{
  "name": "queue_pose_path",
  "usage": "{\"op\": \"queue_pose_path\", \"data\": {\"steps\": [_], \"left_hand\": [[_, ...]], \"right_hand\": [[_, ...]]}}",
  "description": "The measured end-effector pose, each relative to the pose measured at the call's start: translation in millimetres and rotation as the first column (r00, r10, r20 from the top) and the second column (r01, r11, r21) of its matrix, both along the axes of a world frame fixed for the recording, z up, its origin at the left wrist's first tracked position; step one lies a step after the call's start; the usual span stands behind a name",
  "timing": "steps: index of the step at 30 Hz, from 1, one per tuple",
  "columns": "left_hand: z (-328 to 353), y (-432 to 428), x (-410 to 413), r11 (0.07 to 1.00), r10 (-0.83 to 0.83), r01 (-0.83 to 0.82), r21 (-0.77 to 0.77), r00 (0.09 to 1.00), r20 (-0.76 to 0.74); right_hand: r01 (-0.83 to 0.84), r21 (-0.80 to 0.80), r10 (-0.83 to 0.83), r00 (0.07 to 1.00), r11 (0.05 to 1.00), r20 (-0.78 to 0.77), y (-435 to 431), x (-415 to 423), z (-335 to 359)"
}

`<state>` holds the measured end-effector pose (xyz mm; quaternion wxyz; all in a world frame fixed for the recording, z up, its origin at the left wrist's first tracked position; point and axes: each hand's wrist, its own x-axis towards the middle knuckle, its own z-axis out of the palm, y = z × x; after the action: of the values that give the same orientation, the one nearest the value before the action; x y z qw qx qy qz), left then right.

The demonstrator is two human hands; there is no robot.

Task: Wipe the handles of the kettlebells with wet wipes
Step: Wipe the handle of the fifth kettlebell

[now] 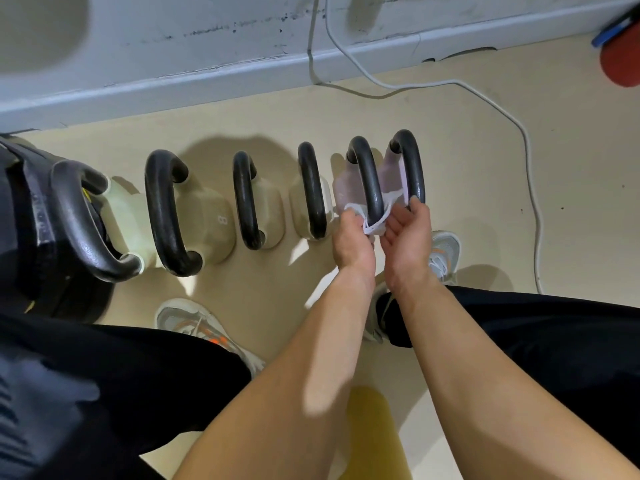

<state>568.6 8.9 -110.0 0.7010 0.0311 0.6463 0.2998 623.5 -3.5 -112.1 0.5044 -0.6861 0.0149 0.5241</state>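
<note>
Right now the wet wipe [374, 227] is looped around the near end of the black handle [367, 181] of a lilac kettlebell [343, 190], a little toward 1 o'clock from the middle of the view. The left hand [353, 240] is at the 9 o'clock side of this handle, and its fingers are curled and pinch the bunched end of the wipe. The right hand [407, 233] is at the 3 o'clock side with the palm turned inward. Its fingers are bent and the thumb lies at the wipe, and a strand of the wipe runs up to these fingers – their tips are also just beside the handle of the second lilac kettlebell [414, 161], which stands touching or almost touching the first one at 3 o'clock. Toward 9 o'clock the row goes on with four beige kettlebells, one of them with the number 8 [207, 220], all with black handles and standing on the pale floor [571, 202]. Behind the row, at 12 o'clock, is the grey wall [173, 81], and a white cable [519, 133] comes down from it and curves over the floor toward 3 o'clock. Two grey shoes with orange marks – one [194, 320] at 7 o'clock, one [445, 251] just under the right hand – stand near the row, with black trousers [554, 334] above them. A red object [623, 64] is at 2 o'clock by the wall.
</note>
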Motion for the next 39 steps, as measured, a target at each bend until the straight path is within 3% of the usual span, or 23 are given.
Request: {"op": "queue_pose_path", "data": {"steps": [7, 11, 15, 18, 21, 24, 33, 39], "left_hand": [[5, 11, -5, 0.996, -0.063, 0.061, 0.063, 0.998, 0.027], [1, 5, -8, 0.992, -0.119, 0.118, 0.039, 0.992, 0.037], [-1, 2, -5, 0.991, -0.095, 0.089, 0.098, 0.994, 0.052], [0, 0, -7, 0.985, -0.115, 0.111, 0.134, 0.993, 0.025], [-10, -2, -8, 0.964, -0.228, 0.235, 0.127, 0.971, -0.070], [-5, 3, -6, 0.957, -0.254, 0.259, 0.128, 0.966, -0.056], [8, 17, -12, 0.990, -0.099, 0.091, 0.108, 0.993, 0.071], [12, 25, -14, 0.994, -0.054, 0.041, 0.102, 0.989, 0.136]], "right_hand": [[-0.086, -0.048, 0.084, 0.996, 0.995, -0.037, -6, 1, -4], [-0.112, -0.006, 0.112, 0.993, 0.994, 0.033, -1, 2, 4], [-0.127, -0.059, 0.127, 0.992, 0.990, -0.006, -8, 7, -1], [-0.166, -0.059, 0.165, 0.986, 0.984, -0.012, -8, 1, 3], [-0.142, -0.005, 0.142, 0.990, 0.990, 0.022, -1, 0, 11], [-0.134, -0.022, 0.134, 0.991, 0.991, 0.020, -4, 2, 8], [0.019, -0.102, -0.038, 0.981, 0.995, -0.189, -7, -3, 8], [0.143, -0.152, -0.193, 0.899, 0.978, -0.393, 1, -7, 19]]}}
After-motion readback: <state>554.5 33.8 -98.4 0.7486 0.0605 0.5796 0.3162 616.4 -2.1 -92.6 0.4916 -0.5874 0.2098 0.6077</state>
